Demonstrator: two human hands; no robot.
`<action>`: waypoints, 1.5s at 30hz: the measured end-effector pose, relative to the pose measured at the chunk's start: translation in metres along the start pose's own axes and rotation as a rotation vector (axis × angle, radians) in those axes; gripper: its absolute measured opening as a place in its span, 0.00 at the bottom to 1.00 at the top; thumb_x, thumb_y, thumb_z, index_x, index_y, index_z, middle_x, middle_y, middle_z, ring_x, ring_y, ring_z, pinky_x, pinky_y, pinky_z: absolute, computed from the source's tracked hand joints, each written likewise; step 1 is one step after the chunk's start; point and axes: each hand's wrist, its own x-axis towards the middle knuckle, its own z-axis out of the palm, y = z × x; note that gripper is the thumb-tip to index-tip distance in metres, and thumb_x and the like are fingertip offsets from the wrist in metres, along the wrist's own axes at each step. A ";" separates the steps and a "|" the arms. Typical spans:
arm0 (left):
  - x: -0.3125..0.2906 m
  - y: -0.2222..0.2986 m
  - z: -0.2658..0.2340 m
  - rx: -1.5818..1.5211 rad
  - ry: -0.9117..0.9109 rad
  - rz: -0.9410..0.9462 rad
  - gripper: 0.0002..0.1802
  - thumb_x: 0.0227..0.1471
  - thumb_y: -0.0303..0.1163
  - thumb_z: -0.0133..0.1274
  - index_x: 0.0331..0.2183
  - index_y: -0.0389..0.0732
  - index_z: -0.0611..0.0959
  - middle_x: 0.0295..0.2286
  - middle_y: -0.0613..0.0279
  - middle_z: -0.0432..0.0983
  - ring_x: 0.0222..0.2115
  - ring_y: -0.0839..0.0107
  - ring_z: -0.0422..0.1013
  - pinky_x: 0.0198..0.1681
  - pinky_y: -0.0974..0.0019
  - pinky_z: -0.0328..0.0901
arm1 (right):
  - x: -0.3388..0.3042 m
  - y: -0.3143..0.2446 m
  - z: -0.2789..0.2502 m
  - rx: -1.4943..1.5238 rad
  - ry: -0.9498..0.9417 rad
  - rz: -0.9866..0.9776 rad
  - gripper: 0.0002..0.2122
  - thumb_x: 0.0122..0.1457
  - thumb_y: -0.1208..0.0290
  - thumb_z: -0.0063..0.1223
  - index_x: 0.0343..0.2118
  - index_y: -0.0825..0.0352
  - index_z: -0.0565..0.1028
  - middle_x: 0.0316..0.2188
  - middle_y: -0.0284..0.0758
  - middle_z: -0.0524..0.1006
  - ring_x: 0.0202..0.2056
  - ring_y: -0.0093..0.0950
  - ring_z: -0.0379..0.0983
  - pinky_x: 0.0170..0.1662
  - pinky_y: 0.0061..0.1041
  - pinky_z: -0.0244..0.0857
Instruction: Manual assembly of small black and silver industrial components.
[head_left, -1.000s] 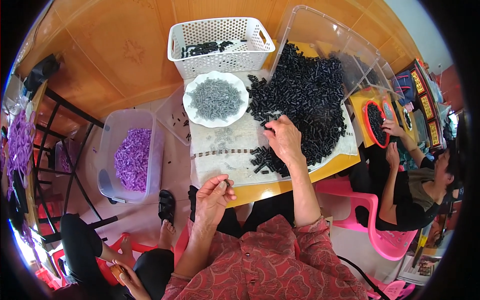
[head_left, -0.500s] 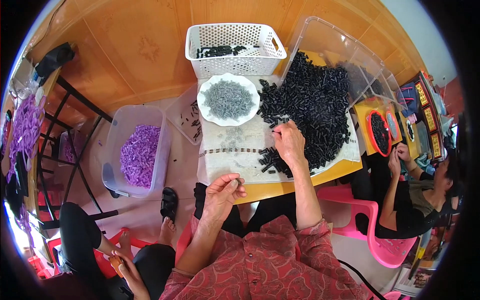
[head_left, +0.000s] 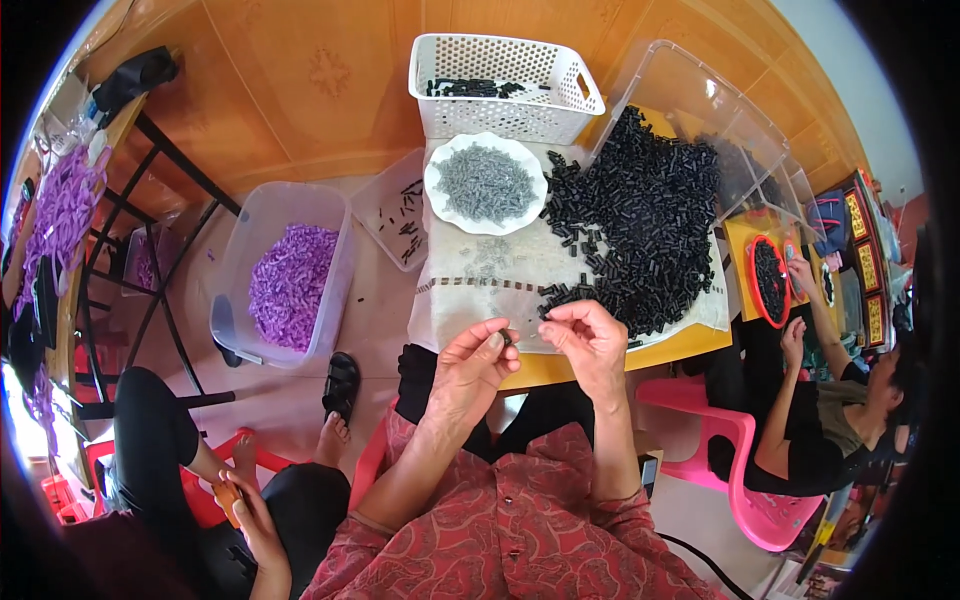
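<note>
Both hands are close together over the table's front edge. My left hand is closed in a pinch on a small dark piece, whose kind is too small to tell. Facing it, my right hand pinches a small black tube-like piece between thumb and fingers. A large heap of short black tube-like pieces covers the right of the white cloth. Behind my left hand stands a white scalloped plate full of small clear-grey pieces, with several more scattered on the cloth before it.
A white perforated basket with black pieces stands at the back. Beside it, a clear plastic bin lies tipped toward the heap. On the floor at left, a translucent tub holds purple pieces. People sit on both sides; a pink chair is at right.
My right hand has come back from the black heap toward me, beside my left hand, with a black piece pinched. My left hand has shifted slightly right and stays closed. The view has shifted.
</note>
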 end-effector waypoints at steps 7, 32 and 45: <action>-0.007 0.002 0.005 -0.058 -0.003 -0.002 0.13 0.58 0.26 0.49 0.45 0.37 0.78 0.38 0.56 0.76 0.32 0.72 0.72 0.38 0.68 0.70 | -0.023 -0.010 0.017 0.016 -0.019 -0.042 0.08 0.49 0.82 0.63 0.31 0.71 0.75 0.27 0.32 0.77 0.27 0.16 0.72 0.30 0.15 0.67; -0.013 0.003 0.005 -0.095 -0.032 0.004 0.14 0.57 0.27 0.50 0.46 0.38 0.78 0.39 0.57 0.76 0.30 0.77 0.70 0.36 0.73 0.67 | -0.030 -0.020 0.033 -0.058 -0.044 -0.180 0.06 0.47 0.84 0.63 0.27 0.73 0.77 0.27 0.36 0.77 0.28 0.22 0.75 0.31 0.19 0.72; -0.011 -0.002 0.000 -0.325 -0.034 -0.113 0.14 0.58 0.27 0.50 0.47 0.38 0.76 0.40 0.57 0.75 0.31 0.76 0.71 0.37 0.73 0.68 | -0.033 -0.019 0.032 0.110 -0.034 -0.107 0.06 0.48 0.85 0.61 0.29 0.74 0.76 0.30 0.36 0.76 0.28 0.21 0.74 0.30 0.18 0.71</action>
